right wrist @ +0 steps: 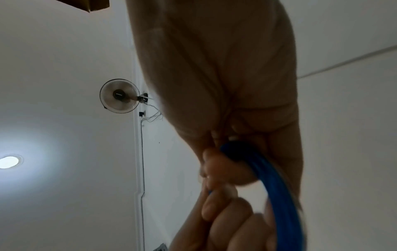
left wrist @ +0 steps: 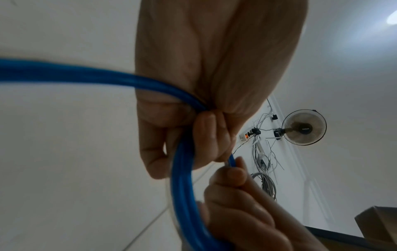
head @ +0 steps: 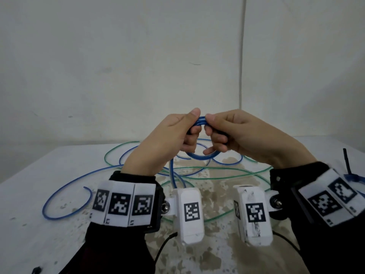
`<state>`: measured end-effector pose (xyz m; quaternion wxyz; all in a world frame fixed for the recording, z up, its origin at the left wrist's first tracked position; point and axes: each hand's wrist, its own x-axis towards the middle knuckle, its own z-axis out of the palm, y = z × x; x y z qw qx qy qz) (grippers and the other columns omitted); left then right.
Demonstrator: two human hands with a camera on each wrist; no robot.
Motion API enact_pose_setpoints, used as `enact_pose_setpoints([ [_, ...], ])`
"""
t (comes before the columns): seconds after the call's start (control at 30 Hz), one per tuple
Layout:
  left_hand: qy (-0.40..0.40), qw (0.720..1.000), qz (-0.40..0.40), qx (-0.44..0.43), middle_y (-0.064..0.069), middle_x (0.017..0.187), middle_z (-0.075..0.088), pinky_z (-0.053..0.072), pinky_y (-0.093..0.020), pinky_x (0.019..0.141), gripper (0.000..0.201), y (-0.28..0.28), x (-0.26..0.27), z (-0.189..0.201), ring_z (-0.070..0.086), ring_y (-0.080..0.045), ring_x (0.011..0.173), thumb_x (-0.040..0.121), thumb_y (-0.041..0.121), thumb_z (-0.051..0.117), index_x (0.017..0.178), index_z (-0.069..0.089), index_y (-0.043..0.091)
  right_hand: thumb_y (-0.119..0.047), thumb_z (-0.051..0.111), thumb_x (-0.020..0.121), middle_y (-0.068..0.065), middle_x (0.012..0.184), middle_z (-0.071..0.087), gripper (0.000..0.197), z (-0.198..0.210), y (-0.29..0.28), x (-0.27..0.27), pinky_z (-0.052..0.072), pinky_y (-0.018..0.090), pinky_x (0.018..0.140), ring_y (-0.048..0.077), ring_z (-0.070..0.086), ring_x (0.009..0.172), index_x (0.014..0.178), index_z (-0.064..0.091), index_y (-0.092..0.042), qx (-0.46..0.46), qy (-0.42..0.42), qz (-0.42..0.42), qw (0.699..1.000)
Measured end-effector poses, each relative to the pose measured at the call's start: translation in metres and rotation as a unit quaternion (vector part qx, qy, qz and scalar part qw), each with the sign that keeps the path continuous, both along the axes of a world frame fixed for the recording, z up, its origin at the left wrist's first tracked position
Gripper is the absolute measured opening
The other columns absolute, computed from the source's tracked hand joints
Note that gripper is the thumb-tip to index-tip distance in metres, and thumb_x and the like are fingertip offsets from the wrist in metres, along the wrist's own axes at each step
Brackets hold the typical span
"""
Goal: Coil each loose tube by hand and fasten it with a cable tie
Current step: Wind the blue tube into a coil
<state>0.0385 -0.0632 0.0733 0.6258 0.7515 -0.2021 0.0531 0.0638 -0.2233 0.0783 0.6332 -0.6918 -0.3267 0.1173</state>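
A small coil of blue tube (head: 204, 156) is held up above the table between both hands. My left hand (head: 175, 133) grips its left side, thumb on top and fingers curled through the loop. My right hand (head: 227, 133) grips the right side the same way. The thumbs nearly meet at the coil's top. The rest of the blue tube (head: 65, 186) trails down and lies loose on the table, ending in a curl at the left. A loose green tube (head: 217, 175) sprawls under it. In the wrist views the blue coil (left wrist: 184, 186) (right wrist: 277, 186) runs through curled fingers.
The white table (head: 29, 224) has a worn, stained patch in the middle. A black cable tie (head: 347, 161) and a blue one (head: 355, 177) lie by my right wrist. A small black object (head: 36, 270) sits at the lower left. A white wall stands behind.
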Motion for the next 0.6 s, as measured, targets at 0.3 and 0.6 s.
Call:
enact_pose_setpoints([
  [0.3,-0.037,0.997,-0.017,-0.069,-0.004,0.066,0.050,0.051,-0.025,0.072,0.039,-0.001,0.002,0.000,0.054,-0.017,0.067,0.102,0.024,0.035,0.068,0.048,0.009,-0.029,0.034,0.102,-0.008,0.050,0.023,0.036,0.003,0.003,0.005,0.051,0.023,0.058,0.008,0.023,0.042,0.072,0.044,-0.012,0.120,0.001,-0.056,0.991],
  [0.6,-0.080,0.994,0.009,0.068,0.009,0.056,0.045,0.039,-0.034,0.072,0.044,0.012,-0.003,0.003,0.046,-0.015,0.062,0.097,0.033,0.042,0.055,0.044,0.022,-0.023,0.039,0.101,0.000,0.059,0.046,0.029,0.002,-0.004,0.002,0.052,0.027,0.068,0.014,0.049,0.054,0.086,0.057,-0.005,-0.002,-0.048,-0.022,0.999],
])
